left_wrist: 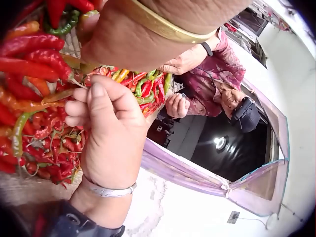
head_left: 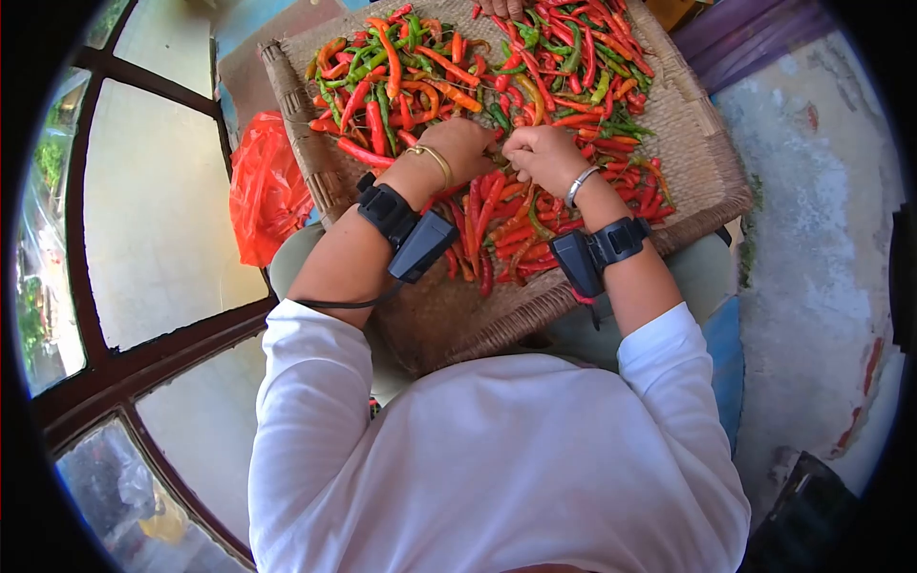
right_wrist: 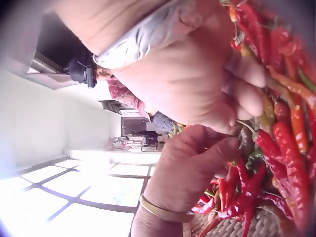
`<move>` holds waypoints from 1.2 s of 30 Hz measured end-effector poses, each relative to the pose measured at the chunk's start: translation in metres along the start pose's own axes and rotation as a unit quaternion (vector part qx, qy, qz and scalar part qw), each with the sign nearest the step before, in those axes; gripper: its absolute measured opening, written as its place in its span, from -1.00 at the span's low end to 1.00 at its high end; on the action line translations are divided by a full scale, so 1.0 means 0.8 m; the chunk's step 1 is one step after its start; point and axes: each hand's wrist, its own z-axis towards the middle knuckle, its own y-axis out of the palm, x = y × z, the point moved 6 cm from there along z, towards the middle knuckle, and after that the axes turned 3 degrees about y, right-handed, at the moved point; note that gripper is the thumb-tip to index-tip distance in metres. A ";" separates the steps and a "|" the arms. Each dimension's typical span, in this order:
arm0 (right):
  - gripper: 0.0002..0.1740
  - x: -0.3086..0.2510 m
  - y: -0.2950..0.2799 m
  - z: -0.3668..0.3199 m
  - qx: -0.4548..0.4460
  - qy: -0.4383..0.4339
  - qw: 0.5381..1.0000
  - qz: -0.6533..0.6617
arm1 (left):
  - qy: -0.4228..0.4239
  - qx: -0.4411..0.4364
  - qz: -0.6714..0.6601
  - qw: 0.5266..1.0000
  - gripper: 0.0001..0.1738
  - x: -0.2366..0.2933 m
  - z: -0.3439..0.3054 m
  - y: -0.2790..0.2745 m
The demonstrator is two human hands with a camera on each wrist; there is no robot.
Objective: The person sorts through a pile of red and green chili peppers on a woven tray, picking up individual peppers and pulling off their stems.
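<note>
Both hands meet over a heap of red, orange and green chili peppers point(head_left: 573, 86) on a woven mat-like tray point(head_left: 702, 143). My right hand point(head_left: 546, 158), with a silver bracelet, pinches between thumb and forefinger the thin stem of a red chili pepper point(left_wrist: 54, 63), as the left wrist view shows. My left hand point(head_left: 458, 148), with a gold bracelet, has its fingers curled right beside the right fingertips point(right_wrist: 229, 126). Whether the left fingers grip a pepper I cannot tell. More peppers point(right_wrist: 291, 163) lie directly under both hands.
Another person's hand point(head_left: 501, 8) is at the tray's far edge; that person wears a dark cap point(left_wrist: 249, 114). A red plastic bag point(head_left: 267, 191) sits left of the tray, by framed window panes point(head_left: 158, 210). The tray's thick rim point(head_left: 497, 325) is nearest my body.
</note>
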 end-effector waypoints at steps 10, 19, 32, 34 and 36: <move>-0.83 0.022 -0.017 0.000 0.072 -0.014 0.939 0.337 | 0.036 0.088 -0.126 0.988 -0.70 0.008 -0.003 -0.011; -0.83 0.019 -0.014 0.003 0.021 -0.008 0.928 0.373 | 0.000 0.121 -0.163 0.979 -0.77 0.009 0.001 -0.020; -0.85 0.041 -0.052 0.009 0.118 -0.002 0.898 0.423 | -0.016 0.098 -0.176 0.979 -0.47 -0.002 -0.002 -0.018; -0.71 0.027 -0.061 0.009 0.106 -0.068 0.861 0.492 | -0.045 0.108 -0.181 0.976 -0.51 -0.009 -0.001 -0.023; -0.49 0.019 -0.076 0.001 0.173 -0.128 0.767 0.604 | -0.042 0.122 -0.152 0.980 -0.59 -0.012 0.000 -0.022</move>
